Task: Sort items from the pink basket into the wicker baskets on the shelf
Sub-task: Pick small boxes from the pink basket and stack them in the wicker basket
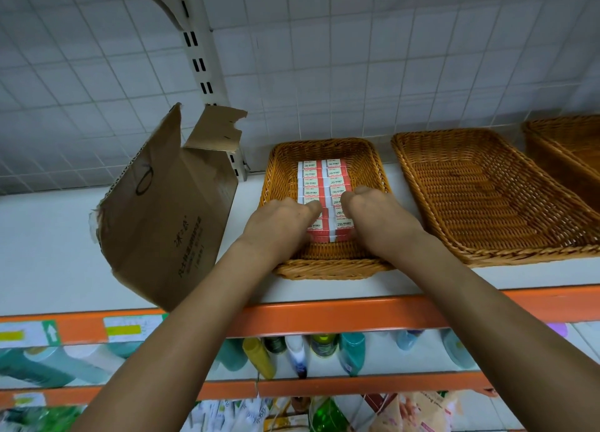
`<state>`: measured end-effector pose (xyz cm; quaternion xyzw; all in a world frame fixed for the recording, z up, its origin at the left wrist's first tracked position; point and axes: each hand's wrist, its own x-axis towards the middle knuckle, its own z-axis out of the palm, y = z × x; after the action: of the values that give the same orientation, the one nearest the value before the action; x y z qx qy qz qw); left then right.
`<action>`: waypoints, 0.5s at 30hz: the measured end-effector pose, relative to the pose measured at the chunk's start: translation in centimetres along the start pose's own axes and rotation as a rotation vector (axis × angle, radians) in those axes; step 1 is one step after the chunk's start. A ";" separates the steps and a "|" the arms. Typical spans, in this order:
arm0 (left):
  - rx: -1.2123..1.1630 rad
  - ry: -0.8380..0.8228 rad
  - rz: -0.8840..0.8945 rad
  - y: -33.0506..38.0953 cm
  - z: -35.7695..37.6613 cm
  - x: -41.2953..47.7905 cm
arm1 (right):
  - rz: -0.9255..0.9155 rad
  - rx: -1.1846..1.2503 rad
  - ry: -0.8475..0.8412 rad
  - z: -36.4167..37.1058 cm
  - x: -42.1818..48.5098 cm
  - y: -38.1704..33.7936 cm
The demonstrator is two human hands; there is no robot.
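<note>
The left hand [281,219] and right hand [373,212] are pressing curled fingers onto the sides of two rows of red-and-white 2B boxes [324,185], clasping none. These are lying inside the leftmost wicker basket [282,168], with an empty wicker basket [487,198] at three o'clock and a torn cardboard box [168,211] at nine o'clock.

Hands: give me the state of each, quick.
Left hand: fingers curled, pressing on the red-and-white boxes, grip unclear.
Right hand: same, curled against the boxes' other side.
</note>
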<state>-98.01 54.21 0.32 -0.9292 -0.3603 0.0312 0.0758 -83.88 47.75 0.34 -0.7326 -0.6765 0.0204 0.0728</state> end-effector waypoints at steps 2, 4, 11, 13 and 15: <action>0.041 -0.014 0.014 0.2 -0.3 0.1 | 0.011 0.014 -0.016 0.0 0.1 0.0; 0.083 -0.015 0.008 0.4 -0.9 0.3 | 0.026 0.030 -0.030 -0.1 0.1 -0.1; 0.093 0.182 -0.028 3.4 -3.2 1.0 | 0.016 0.058 0.165 -1.7 -1.3 0.9; 0.062 0.199 0.006 5.0 -4.0 1.5 | 0.010 0.042 0.220 -2.6 -2.2 2.2; 0.038 0.212 0.046 7.1 -4.8 2.2 | 0.013 0.022 0.257 -3.4 -3.4 4.1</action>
<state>-91.14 49.97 3.93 -0.9337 -0.3282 -0.0588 0.1302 -79.70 43.77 2.95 -0.7327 -0.6565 -0.0659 0.1667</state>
